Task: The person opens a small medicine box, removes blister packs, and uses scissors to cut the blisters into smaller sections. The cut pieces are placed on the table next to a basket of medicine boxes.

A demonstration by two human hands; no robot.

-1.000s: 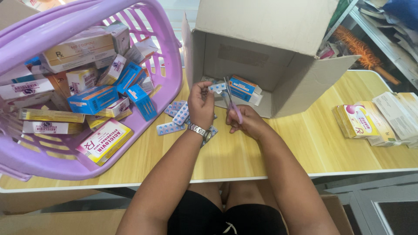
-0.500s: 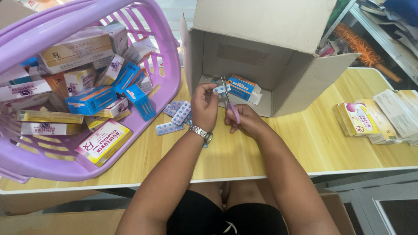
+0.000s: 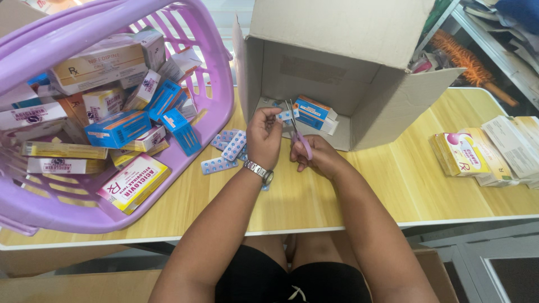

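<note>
My left hand (image 3: 264,137), with a metal watch on the wrist, pinches a small blue-and-white blister strip (image 3: 285,115) in front of the open cardboard box (image 3: 387,112). My right hand (image 3: 315,156) grips purple-handled scissors (image 3: 297,132) whose blades meet the strip. Several loose blue blister strips (image 3: 227,147) lie on the wooden table (image 3: 393,185) just left of my left hand.
A tilted purple plastic basket (image 3: 185,168) full of medicine boxes fills the left. A blue and orange carton (image 3: 312,111) lies inside the cardboard box. Stacked flat cartons (image 3: 469,154) sit at the table's right end. Shelves with clutter stand at the upper right.
Both hands stay in front of the box. The scissors have shifted slightly against the strip held by my left hand; nothing else has moved.
</note>
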